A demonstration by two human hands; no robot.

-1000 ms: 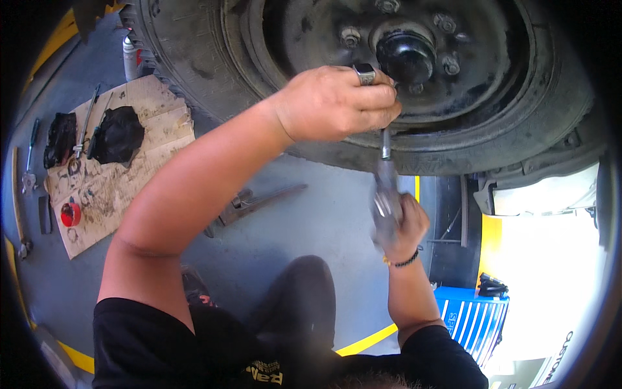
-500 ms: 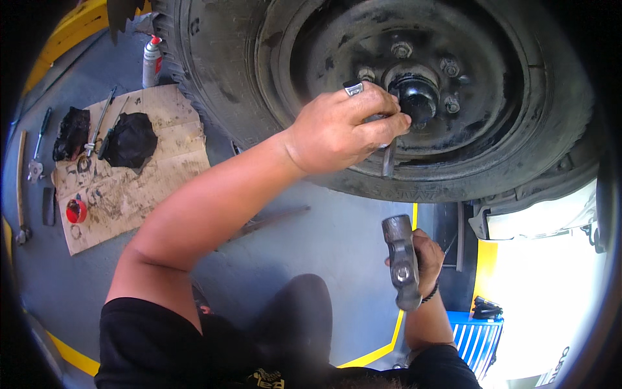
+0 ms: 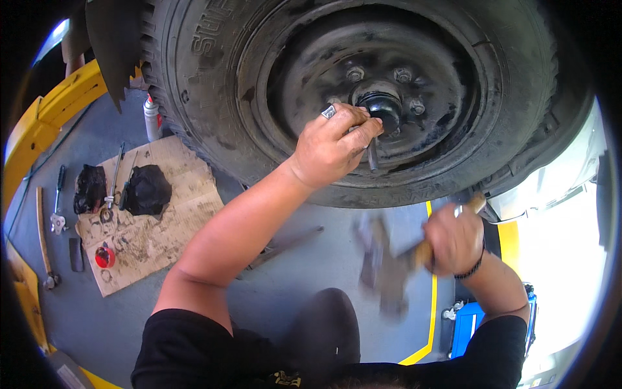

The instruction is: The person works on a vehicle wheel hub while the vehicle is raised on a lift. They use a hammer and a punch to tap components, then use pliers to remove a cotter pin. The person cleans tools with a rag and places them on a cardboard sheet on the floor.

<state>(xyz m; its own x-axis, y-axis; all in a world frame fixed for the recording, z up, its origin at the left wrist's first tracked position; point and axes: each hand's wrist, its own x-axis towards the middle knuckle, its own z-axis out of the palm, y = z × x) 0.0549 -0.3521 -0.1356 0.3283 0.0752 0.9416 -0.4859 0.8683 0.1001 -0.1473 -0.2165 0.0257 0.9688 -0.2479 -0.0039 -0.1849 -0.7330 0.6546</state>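
Observation:
A raised tyre (image 3: 207,78) with a dark steel wheel (image 3: 440,136) fills the top of the head view. At its centre, my left hand (image 3: 334,142), wearing a ring, grips a short metal rod (image 3: 373,157) at the lower edge of the black hub cap (image 3: 382,106), with the rod's other end pointing down. Below the tyre on the right, my right hand (image 3: 453,236) is closed round the wooden handle of a hammer (image 3: 389,285), whose head is smeared by motion and apart from the rod.
Soiled cardboard (image 3: 178,246) on the left floor bears black crumpled material (image 3: 146,188) and a red container (image 3: 104,257). Beside it lie a wooden-handled hammer (image 3: 42,233) and other tools. A spray can (image 3: 153,118), yellow lift frame (image 3: 61,97) and blue tool cabinet (image 3: 466,327) stand around.
My right hand has moved right and slightly upward, the hammer swinging with it. My left hand stays at the hub with the rod. The view has shifted, showing more yellow frame.

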